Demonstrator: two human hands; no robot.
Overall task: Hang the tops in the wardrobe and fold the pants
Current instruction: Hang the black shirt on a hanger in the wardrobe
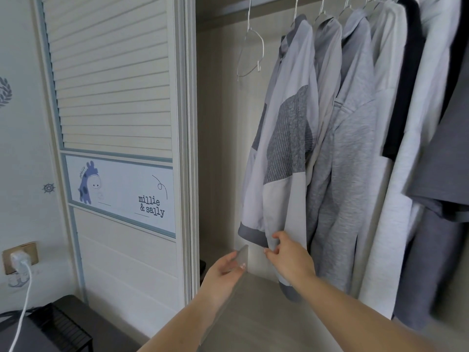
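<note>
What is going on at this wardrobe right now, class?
A person is standing at an open wardrobe, tidying a top that already hangs there. The right hand pinches the lower hem of the leftmost top, a pale grey jacket with darker panels. The left hand holds a grey edge of fabric just beside it, apparently smoothing it. Several more tops hang to the right on the rail, and one empty hanger hangs to the left. No pants are in view.
</note>
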